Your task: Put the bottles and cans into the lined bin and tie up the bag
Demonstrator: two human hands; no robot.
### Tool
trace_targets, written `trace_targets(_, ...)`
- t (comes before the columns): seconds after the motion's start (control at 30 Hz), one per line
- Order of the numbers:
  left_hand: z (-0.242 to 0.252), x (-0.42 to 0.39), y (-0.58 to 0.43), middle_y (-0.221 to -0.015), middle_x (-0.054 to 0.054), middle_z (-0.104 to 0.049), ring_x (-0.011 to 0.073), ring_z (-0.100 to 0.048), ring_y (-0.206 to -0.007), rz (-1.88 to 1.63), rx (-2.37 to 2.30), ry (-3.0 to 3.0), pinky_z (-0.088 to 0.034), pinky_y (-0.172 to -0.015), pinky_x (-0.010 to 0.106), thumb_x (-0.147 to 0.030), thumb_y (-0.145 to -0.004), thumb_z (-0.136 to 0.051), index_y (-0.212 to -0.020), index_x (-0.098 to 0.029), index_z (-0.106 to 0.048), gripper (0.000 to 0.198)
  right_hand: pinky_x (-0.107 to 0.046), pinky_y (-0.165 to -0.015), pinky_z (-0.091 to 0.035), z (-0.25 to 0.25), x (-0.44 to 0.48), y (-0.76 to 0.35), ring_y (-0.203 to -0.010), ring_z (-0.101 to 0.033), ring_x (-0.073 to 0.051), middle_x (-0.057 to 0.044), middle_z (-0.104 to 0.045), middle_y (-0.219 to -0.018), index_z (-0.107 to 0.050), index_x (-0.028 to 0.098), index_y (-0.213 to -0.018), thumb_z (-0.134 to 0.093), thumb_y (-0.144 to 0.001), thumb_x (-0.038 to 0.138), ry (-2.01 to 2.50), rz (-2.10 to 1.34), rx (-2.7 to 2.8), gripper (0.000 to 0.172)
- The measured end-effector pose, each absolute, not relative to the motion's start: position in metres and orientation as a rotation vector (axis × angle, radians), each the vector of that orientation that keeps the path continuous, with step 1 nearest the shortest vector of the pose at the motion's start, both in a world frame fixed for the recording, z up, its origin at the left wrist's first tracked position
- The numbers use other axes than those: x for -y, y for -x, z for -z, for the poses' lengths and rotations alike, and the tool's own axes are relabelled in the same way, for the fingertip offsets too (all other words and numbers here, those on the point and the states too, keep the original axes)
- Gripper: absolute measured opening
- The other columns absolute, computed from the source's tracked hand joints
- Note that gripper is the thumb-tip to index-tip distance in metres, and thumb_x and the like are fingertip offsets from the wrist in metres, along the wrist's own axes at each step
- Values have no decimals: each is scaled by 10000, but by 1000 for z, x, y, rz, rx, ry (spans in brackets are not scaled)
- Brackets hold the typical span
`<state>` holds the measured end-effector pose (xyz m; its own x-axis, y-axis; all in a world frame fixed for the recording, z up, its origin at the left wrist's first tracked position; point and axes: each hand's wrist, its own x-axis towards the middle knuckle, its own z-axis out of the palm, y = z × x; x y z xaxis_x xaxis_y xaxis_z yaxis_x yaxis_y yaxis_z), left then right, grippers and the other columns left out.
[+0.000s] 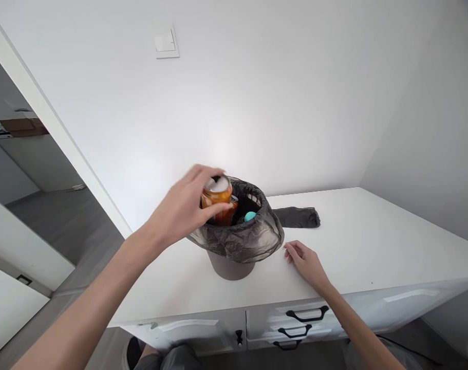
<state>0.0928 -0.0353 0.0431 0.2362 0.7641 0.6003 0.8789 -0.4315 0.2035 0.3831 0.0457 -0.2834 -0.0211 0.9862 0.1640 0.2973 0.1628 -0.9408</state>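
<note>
My left hand (183,205) grips an orange drink can (217,194) by its sides, with the open top facing up. The can is at the mouth of a small brown trash bin (234,268) lined with a black plastic bag (243,241) folded over its rim. Inside, another orange can (234,203) and a turquoise round object (250,216) show in part. My right hand (303,261) rests on the white cabinet top to the right of the bin, its fingers curled in; whether anything is in them is hidden.
A roll of black bags (298,217) lies on the white cabinet top (357,231) behind my right hand. Drawers with black handles (307,313) run along the front. A light switch (166,42) is on the wall; a doorway opens at left.
</note>
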Motion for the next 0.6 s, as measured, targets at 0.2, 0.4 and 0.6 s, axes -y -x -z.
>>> trace_targets(0.2, -20, -4, -85, -1521, 76, -579, 328, -576, -1365, 620, 1600, 2570, -501, -1104, 474, -581, -888, -710, -1520, -281, -464, 741, -336, -733, -512, 275, -45, -380, -682, -657, -200, -41, -738, -807, -682, 229, -944, -505, -952, 727, 1277, -924, 1503, 529)
trace_targets(0.4, -7, 26, -57, -1514, 110, -569, 300, -550, -1386, 1039, 1603, 2169, -461, -1146, 474, -526, -1027, -514, -1483, -241, -490, 538, -343, -744, -514, 271, -42, -379, -683, -650, -201, -35, -724, -796, -674, 228, -936, -520, -949, 698, 1264, -927, 1493, 495)
trace_targets(0.6, 41, 61, 1, -1468, 157, -565, 315, -564, -1365, 1343, 1855, 1701, -495, -1113, 468, -546, -1030, -442, -1450, -210, -473, 538, -346, -726, -518, 274, -41, -379, -669, -652, -205, -34, -724, -776, -674, 230, -908, -534, -921, 709, 1259, -920, 1495, 499)
